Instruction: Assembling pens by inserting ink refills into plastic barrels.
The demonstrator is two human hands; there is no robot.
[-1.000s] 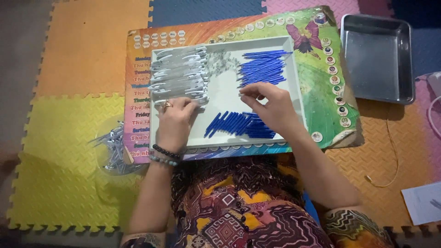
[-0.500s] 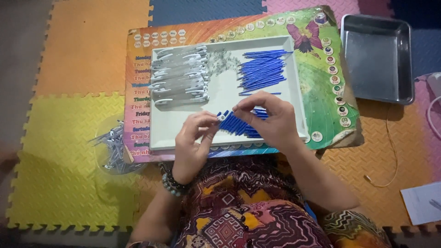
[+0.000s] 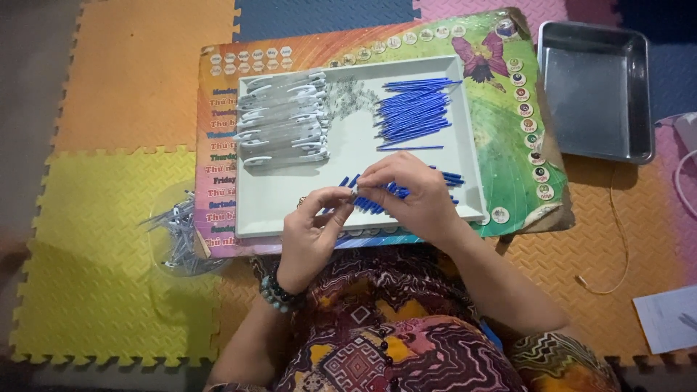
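My left hand (image 3: 311,229) and my right hand (image 3: 410,194) meet over the front edge of a white tray (image 3: 250,218). Both pinch a thin blue pen part (image 3: 365,196) between their fingertips. Under my right hand lies a loose pile of the same blue parts (image 3: 451,176). A row of grey-white pen barrels (image 3: 283,120) fills the tray's far left. A stack of long blue refills (image 3: 414,109) lies at its far right, with a small heap of tiny springs (image 3: 345,94) between them.
The tray rests on a colourful printed board (image 3: 508,152) laid on foam floor mats. A metal tray (image 3: 595,87) stands at the far right. A clear dish of assembled pens (image 3: 178,232) sits left of the board. A thin cord (image 3: 617,239) and a sheet of paper (image 3: 668,319) lie at right.
My left hand left the grey barrels and came down to meet my right hand. Both hands have drawn back toward my body with a blue part between them.
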